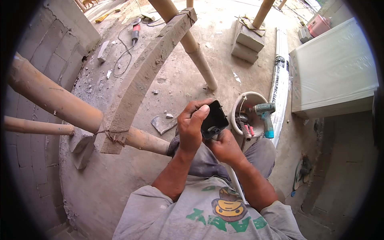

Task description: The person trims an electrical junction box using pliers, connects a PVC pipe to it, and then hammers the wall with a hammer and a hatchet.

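In the head view my left hand [192, 126] is closed around a black plastic electrical box [213, 120], its open side facing up and its thumb on the rim. My right hand [225, 146] is closed at the box's lower end, its fingers partly hidden. A thin white pipe [234, 180] runs from under that hand down across my shirt. The joint between pipe and box is covered by my fingers. A white bucket [236, 120] stands just right of my hands, with a teal cordless drill [265, 116] resting at its rim and other tools inside.
Bamboo poles [56, 92] and a rough timber beam [140, 80] stand at the left. An angle grinder [136, 32] with a cord lies farther off. White-wrapped pipes [279, 80] lie at the right, beside a plastic-covered box [336, 68]. Concrete blocks [247, 42] support a pole.
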The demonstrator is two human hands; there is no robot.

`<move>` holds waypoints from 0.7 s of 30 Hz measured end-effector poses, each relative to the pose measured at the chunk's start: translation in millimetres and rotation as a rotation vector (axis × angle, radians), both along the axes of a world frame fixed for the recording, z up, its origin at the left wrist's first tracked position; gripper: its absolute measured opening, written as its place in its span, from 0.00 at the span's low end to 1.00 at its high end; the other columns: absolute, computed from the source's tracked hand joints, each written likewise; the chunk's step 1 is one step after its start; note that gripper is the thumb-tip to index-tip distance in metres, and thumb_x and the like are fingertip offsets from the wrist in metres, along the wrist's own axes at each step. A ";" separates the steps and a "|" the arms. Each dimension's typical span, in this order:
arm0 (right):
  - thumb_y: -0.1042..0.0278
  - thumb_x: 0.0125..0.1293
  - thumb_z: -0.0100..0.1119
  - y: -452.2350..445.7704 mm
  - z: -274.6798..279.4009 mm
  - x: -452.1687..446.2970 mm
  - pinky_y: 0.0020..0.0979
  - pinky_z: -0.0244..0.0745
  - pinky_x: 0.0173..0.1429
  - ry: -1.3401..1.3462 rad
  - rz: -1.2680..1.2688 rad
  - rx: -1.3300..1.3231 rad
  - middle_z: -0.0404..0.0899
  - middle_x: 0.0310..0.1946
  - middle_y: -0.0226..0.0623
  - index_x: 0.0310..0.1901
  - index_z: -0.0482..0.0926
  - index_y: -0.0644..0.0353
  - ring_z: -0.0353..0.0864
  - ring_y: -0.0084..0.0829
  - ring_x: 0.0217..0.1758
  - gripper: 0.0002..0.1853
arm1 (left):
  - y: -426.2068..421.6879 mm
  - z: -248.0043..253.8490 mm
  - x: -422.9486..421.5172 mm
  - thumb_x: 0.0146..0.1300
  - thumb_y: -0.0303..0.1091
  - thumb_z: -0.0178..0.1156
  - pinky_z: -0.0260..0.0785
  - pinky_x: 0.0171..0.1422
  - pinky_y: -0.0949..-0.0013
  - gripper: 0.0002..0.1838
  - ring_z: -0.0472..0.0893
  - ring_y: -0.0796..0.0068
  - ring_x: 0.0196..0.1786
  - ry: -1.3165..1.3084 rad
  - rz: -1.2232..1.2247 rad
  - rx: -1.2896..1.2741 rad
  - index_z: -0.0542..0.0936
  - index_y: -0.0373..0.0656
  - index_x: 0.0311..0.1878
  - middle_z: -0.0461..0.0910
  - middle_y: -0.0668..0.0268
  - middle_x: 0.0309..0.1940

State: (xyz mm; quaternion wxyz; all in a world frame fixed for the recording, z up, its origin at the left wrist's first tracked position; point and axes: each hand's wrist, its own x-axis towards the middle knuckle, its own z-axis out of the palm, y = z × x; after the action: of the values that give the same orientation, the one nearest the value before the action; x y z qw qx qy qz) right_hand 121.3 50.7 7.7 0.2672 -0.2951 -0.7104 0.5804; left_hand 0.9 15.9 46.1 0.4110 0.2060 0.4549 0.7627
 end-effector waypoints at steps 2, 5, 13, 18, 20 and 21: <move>0.67 0.64 0.63 -1.3 -7.0 0.8 0.25 0.60 0.18 0.021 -0.028 0.089 0.69 0.15 0.22 0.36 0.77 0.56 0.65 0.16 0.13 0.06 | 0.3 -0.7 1.5 0.67 0.31 0.55 0.75 0.46 0.78 0.14 0.81 0.82 0.39 0.032 0.024 0.010 0.82 0.33 0.49 0.83 0.64 0.38; 0.68 0.63 0.64 5.0 45.4 -2.8 0.27 0.61 0.17 -0.128 0.089 -0.281 0.69 0.15 0.24 0.35 0.76 0.56 0.65 0.19 0.13 0.06 | -2.8 -4.3 -1.0 0.67 0.31 0.55 0.75 0.46 0.77 0.14 0.81 0.82 0.39 0.034 0.030 0.028 0.82 0.33 0.49 0.84 0.63 0.39; 0.69 0.62 0.65 4.5 53.7 -0.8 0.27 0.61 0.17 -0.160 0.136 -0.359 0.70 0.16 0.25 0.35 0.76 0.56 0.67 0.19 0.13 0.06 | -10.1 6.8 -1.8 0.63 0.35 0.53 0.79 0.48 0.69 0.18 0.84 0.72 0.41 -0.033 -0.010 0.037 0.81 0.30 0.48 0.84 0.55 0.40; 0.71 0.62 0.64 -5.8 21.5 -2.3 0.26 0.61 0.18 -0.015 0.024 0.088 0.71 0.18 0.23 0.36 0.76 0.56 0.68 0.18 0.14 0.05 | -10.5 4.4 -3.4 0.62 0.34 0.54 0.78 0.49 0.71 0.18 0.83 0.74 0.41 0.009 0.011 0.051 0.81 0.31 0.48 0.84 0.57 0.41; 0.71 0.62 0.64 -4.4 46.9 -2.5 0.25 0.61 0.18 -0.126 0.062 -0.175 0.71 0.18 0.23 0.36 0.76 0.56 0.68 0.18 0.14 0.05 | -13.0 3.4 -4.7 0.61 0.36 0.55 0.78 0.50 0.69 0.19 0.84 0.72 0.42 0.043 0.001 0.037 0.80 0.30 0.49 0.84 0.54 0.42; 0.71 0.62 0.64 -3.5 55.2 -3.0 0.25 0.60 0.17 -0.170 0.088 -0.292 0.71 0.17 0.23 0.35 0.76 0.55 0.67 0.18 0.14 0.05 | -14.1 4.1 -5.4 0.60 0.36 0.55 0.78 0.51 0.69 0.20 0.84 0.72 0.42 0.046 -0.004 0.042 0.80 0.30 0.49 0.84 0.54 0.42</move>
State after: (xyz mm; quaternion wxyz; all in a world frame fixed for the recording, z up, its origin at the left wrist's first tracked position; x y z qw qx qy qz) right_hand 118.3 47.2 62.9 0.1350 -0.3475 -0.6506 0.6616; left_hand -4.5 1.8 50.2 0.3975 0.2329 0.4475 0.7665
